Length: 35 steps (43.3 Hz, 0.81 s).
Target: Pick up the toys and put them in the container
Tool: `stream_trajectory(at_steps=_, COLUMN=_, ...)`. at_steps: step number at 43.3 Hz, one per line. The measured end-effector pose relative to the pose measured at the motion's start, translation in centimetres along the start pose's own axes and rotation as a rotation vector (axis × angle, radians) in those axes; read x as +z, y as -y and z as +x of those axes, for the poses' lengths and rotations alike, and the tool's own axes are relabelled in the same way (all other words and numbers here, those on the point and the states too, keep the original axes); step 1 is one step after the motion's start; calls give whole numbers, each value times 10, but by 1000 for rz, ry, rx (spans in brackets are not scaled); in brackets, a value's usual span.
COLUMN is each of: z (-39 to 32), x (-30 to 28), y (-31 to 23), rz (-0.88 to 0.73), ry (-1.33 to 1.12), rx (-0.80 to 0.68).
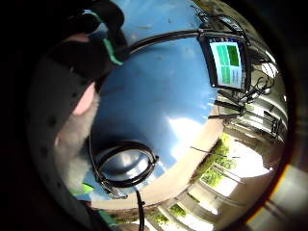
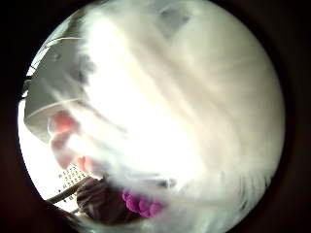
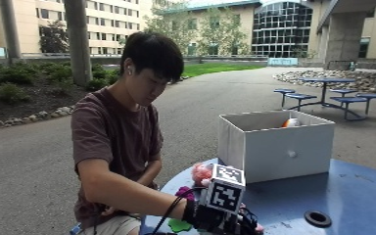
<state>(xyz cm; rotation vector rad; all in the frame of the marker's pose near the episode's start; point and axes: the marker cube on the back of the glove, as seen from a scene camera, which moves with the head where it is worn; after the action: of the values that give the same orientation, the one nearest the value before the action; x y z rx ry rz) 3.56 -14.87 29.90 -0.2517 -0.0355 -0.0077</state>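
At the table (image 3: 344,196) edge, the right hand (image 3: 223,220) grips a white plush toy (image 2: 184,107); pickup step. Next: carry it to the container (image 3: 272,147).

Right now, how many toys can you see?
4, maybe more hidden: one inside the container, a pink one beside it, a white furry one at the hand, a purple one.

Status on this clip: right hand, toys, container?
Right hand low at table edge, gripping a white fluffy toy. Pink toy on table by white container; one toy already inside. Nothing in the way.
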Motion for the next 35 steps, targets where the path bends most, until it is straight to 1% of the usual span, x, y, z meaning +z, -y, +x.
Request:
stream_trajectory(at_steps=4, z=2, x=5, y=1, rz=71, ry=50, rx=1)
stream_trajectory(at_steps=12, z=0, x=9, y=-1, rz=132, ry=32, rx=-34)
stream_trajectory(at_steps=20, z=-4, x=9, y=-7, rz=309, ry=7, rx=-41)
stream_trajectory(at_steps=22, z=-8, x=8, y=-6, rz=329, ry=-6, rx=-32)
stream_trajectory(at_steps=25, z=-10, x=2, y=-3, rz=260, ry=8, rx=-37)
stream_trajectory(at_steps=31, z=-10, x=-17, y=9, rz=-28, ry=138, rx=-20)
stream_trajectory(at_steps=33, z=-11, x=-28, y=11, rz=-66, ry=147, rx=-15)
stream_trajectory(at_steps=35, z=-15, x=-43, y=12, rz=-70, ry=153, rx=-8)
